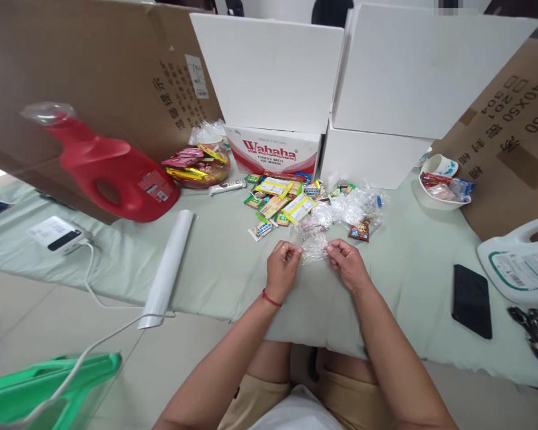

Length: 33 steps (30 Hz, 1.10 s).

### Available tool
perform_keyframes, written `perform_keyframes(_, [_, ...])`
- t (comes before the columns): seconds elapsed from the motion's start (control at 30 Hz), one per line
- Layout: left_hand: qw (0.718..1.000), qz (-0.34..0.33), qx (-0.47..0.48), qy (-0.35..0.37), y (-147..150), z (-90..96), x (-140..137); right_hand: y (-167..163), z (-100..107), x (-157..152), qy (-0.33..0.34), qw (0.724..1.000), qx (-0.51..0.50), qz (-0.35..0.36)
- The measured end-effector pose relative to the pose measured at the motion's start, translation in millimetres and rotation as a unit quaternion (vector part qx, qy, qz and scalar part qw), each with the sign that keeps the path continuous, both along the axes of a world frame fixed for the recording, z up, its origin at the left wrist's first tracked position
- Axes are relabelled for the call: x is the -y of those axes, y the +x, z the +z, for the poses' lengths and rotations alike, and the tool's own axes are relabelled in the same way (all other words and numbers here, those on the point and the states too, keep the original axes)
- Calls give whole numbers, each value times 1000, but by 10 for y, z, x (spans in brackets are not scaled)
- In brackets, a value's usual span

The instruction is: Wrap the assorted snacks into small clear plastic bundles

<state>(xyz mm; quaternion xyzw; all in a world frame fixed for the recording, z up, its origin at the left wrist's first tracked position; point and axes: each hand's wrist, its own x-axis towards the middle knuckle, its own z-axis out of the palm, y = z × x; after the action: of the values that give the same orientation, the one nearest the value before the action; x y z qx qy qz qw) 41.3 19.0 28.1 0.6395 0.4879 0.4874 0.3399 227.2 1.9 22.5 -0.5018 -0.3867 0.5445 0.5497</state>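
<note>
Pinching away, the left hand [282, 272] and right hand [348, 264] each grip an edge of the clear crinkled plastic [314, 246] between thumb and fingers! It's right in front of the heaped snack packets [273, 206] (red bracelet [271, 298] on the left wrist), with the black phone [471, 300] well apart.

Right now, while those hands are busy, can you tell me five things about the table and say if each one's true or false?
1. The left hand and right hand both hold clear plastic. True.
2. The red bracelet is on the right wrist. False: the red bracelet is on the left one.
3. The red jug is left of the snack pile. True.
4. The phone leans on the red jug. False: the phone lies flat.
5. The roll is bright green. False: the roll is white.
</note>
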Motion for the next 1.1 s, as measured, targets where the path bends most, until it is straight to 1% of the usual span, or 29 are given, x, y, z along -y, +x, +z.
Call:
perform_keyframes(0.07, [996, -30, -59, 61, -80, 39, 22, 19, -11, -14, -2, 1000, -12, 1])
perform_keyframes(0.13, [984, -81, -118, 108, -110, 77, 76, 31, -21, -30, -3, 999, -33, -4])
perform_keyframes(0.23, [968, -135, -168, 131, -90, 99, 173, 47, -37, -42, 5, 1000, -25, -15])
perform_keyframes(0.3, [969, -144, -160, 125, -83, 90, 220, 59, -45, -44, 7, 999, -4, -39])
perform_keyframes(0.4, [982, -128, -101, 94, -133, 70, 242, 60, -47, -41, -11, 999, 0, -48])
perform_keyframes(0.53, [994, -104, -15, 29, -268, 66, 220, 13, -10, -18, -38, 999, -7, -14])
perform_keyframes(0.7, [989, -92, 72, -95, -379, 49, 198, -27, 71, 19, -46, 998, -29, 15])
perform_keyframes(0.77, [985, -83, 92, -118, -396, 24, 188, -25, 87, 23, -46, 998, -32, 23])
perform_keyframes(0.87, [985, -80, 95, -122, -420, -16, 168, -13, 81, 15, -38, 999, -25, 15])
perform_keyframes(0.93, [990, -56, 83, -103, -431, -18, 163, -5, 62, 10, -22, 1000, -6, -3])
perform_keyframes(1.03, [996, 27, 61, -62, -381, 65, 191, -6, 38, 24, 38, 997, 61, -42])
perform_keyframes(1.07, [996, 39, 55, -55, -332, 115, 208, -12, 35, 36, 63, 992, 94, -51])
perform_keyframes(1.1, [997, 38, 47, -51, -266, 172, 226, -21, 35, 51, 88, 986, 130, -57])
